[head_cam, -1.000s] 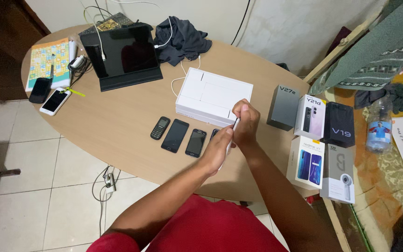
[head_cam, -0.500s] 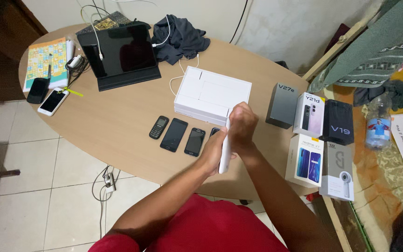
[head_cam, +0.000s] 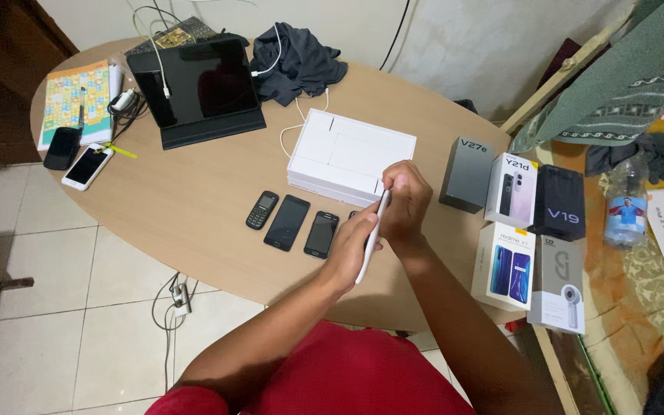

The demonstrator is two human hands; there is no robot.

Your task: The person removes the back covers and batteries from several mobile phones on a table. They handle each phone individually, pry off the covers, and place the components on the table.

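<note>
Both my hands hold a slim white stylus (head_cam: 370, 244) upright over the round wooden table (head_cam: 194, 192). My left hand (head_cam: 351, 244) grips its middle and lower part, while my right hand (head_cam: 403, 198) closes around its upper end. Just beyond my hands lies a flat white box (head_cam: 340, 154). To the left of my left hand three phones lie in a row: a small keypad phone (head_cam: 260, 210), a black smartphone (head_cam: 287, 222) and another black smartphone (head_cam: 321, 234). A further dark phone is mostly hidden behind my left hand.
A black tablet (head_cam: 197, 88) stands propped at the back left, with cables and a dark cloth (head_cam: 297, 61) beside it. Two phones (head_cam: 74, 157) and a colourful book (head_cam: 74, 96) lie at the far left. Several phone boxes (head_cam: 528, 223) crowd the table's right edge.
My hands have shifted slightly right and away from me, and the stylus now shows longer below my left hand. The camera view has also tilted a little.
</note>
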